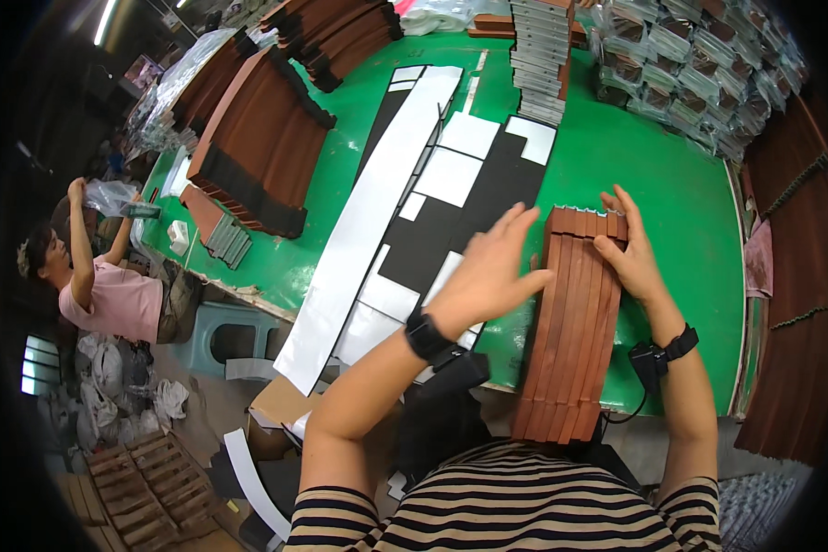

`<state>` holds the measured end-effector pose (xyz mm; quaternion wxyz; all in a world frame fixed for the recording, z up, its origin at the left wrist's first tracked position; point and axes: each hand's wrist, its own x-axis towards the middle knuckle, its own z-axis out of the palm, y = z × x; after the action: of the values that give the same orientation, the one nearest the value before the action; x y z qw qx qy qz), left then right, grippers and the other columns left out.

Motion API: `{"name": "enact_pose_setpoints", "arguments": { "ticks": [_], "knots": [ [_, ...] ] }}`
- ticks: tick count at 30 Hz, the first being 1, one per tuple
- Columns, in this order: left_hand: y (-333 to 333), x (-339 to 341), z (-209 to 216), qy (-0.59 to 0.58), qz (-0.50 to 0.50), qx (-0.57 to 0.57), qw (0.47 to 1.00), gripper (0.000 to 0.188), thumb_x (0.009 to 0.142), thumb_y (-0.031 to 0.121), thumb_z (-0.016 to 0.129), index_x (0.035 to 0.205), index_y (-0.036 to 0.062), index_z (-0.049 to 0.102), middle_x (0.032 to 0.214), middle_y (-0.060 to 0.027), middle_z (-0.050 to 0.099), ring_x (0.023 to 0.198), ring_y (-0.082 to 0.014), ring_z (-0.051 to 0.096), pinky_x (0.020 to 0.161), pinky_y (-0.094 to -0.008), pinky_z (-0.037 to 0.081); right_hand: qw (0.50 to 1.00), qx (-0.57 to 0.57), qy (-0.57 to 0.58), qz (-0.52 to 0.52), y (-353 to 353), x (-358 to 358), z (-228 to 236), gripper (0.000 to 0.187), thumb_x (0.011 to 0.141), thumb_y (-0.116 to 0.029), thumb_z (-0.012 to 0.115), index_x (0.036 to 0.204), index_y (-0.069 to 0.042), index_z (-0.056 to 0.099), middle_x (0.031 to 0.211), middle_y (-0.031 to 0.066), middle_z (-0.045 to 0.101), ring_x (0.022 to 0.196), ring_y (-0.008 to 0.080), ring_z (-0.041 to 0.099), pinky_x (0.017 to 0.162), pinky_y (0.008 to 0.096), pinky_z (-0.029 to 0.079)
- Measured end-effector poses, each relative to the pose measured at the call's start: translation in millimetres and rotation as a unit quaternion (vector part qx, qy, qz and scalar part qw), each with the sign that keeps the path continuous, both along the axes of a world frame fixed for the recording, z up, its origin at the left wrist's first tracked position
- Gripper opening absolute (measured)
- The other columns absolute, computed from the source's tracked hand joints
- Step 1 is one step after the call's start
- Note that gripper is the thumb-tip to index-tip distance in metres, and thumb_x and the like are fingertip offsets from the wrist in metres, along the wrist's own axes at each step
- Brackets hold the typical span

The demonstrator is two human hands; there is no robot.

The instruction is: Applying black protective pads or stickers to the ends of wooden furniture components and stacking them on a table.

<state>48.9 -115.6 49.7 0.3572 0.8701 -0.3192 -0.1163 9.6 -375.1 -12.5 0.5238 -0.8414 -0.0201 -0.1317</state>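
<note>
My left hand (pixel 489 276) is held flat and open just left of the brown stack (pixel 575 331), fingers lying close together and reaching away from me, thumb stuck out sideways toward the stack's edge; I grip nothing with it, and I cannot tell whether that thumb touches. My right hand (pixel 640 265) is at the stack's far right corner, thumb and fingers spread apart, the thumb bent over the top and the fingers raised beyond the corner; how firmly it bears there I cannot tell. Both my elbows are bent, with the forearms on either side of the stack. The stack itself runs lengthwise before me, its near end jutting past the edge of the smooth green tabletop (pixel 676 221) toward my striped shirt (pixel 524 501). It is made of long, reddish-brown strips with a wood-like grain, set side by side, slightly curved, stepped near the ends and showing pale, wavy edges at the far end. Left of the stack lie a flat matte black sheet (pixel 488 207) bearing white rectangles and a long, glossy white strip (pixel 377 230).
</note>
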Motion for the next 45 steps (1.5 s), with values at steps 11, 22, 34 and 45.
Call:
{"name": "enact_pose_setpoints", "arguments": {
  "ticks": [11, 22, 34, 45],
  "knots": [
    [139.8, -4.9, -15.7, -0.104, 0.188, 0.159, 0.964, 0.042, 0.086, 0.026, 0.07, 0.116, -0.0038, 0.063, 0.118, -0.0217, 0.066, 0.108, -0.0367, 0.062, 0.093, -0.0407, 0.05, 0.991, 0.133, -0.001, -0.027, -14.8, 2.7, -15.8, 0.074, 0.096, -0.033, 0.065, 0.153, -0.004, 0.028, 0.15, 0.024, 0.039, 0.143, 0.0362, 0.034, 0.117, 0.046, 0.028],
    [108.0, 31.9, -19.8, -0.159, 0.179, 0.311, 0.92, 0.08, 0.068, 0.045, 0.086, 0.121, -0.0076, 0.058, 0.101, -0.021, 0.063, 0.098, -0.0351, 0.063, 0.08, -0.0393, 0.054, 0.984, 0.13, 0.017, -0.122, -38.9, -3.7, -40.2, 0.057, 0.103, -0.031, 0.054, 0.147, -0.001, 0.036, 0.134, 0.0172, 0.056, 0.124, 0.0254, 0.055, 0.103, 0.0352, 0.043],
    [108.4, 40.4, -18.2, -0.067, 0.167, 0.288, 0.941, 0.08, 0.062, 0.044, 0.091, 0.111, -0.009, 0.058, 0.11, -0.0239, 0.061, 0.106, -0.0364, 0.06, 0.089, -0.0405, 0.052, 0.976, 0.165, -0.018, -0.138, -37.8, -3.0, -52.7, 0.047, 0.103, -0.028, 0.055, 0.138, 0.003, 0.045, 0.118, 0.013, 0.062, 0.111, 0.0186, 0.059, 0.094, 0.0307, 0.046],
    [100.6, 67.5, -19.8, 0.057, 0.218, 0.172, 0.959, 0.067, 0.067, 0.034, 0.09, 0.107, -0.0096, 0.058, 0.103, -0.0236, 0.064, 0.097, -0.0336, 0.064, 0.083, -0.0401, 0.053, 0.981, 0.103, -0.012, -0.162, -34.4, -4.8, -54.8, 0.043, 0.104, -0.024, 0.053, 0.138, 0.002, 0.047, 0.118, 0.0106, 0.064, 0.108, 0.016, 0.058, 0.095, 0.0293, 0.045]
  ]
}}
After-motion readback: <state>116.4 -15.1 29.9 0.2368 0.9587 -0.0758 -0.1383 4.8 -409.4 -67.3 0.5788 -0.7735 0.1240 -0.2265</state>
